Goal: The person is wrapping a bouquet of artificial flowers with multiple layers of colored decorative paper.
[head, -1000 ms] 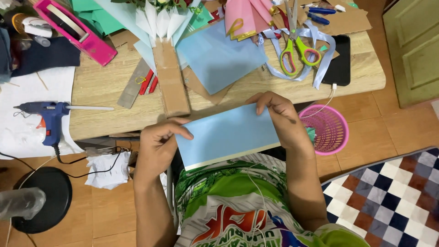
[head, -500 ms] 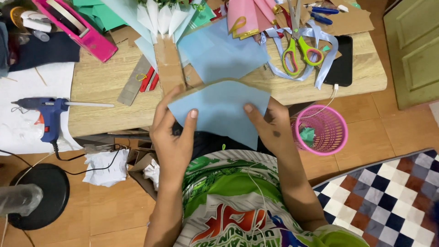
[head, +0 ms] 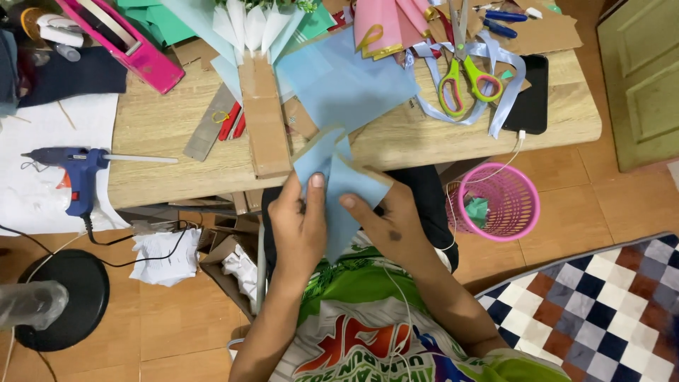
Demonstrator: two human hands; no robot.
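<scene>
Cluttered table (head: 177, 127); both hands, left (head: 297, 226), right (head: 385, 223), pinch folded blue paper (head: 339, 191), lower edge hidden.

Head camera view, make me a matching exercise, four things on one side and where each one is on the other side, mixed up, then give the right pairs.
Things:
1. light blue paper sheet
2. glue gun
3. green-handled scissors
4. pink mesh basket

Places:
A. on the floor beside the table's right end
B. on the white sheet at the table's left end
C. held between the left hand and right hand
D. on the wooden table, over pale blue ribbon

Pairs: 1-C, 2-B, 3-D, 4-A
</scene>
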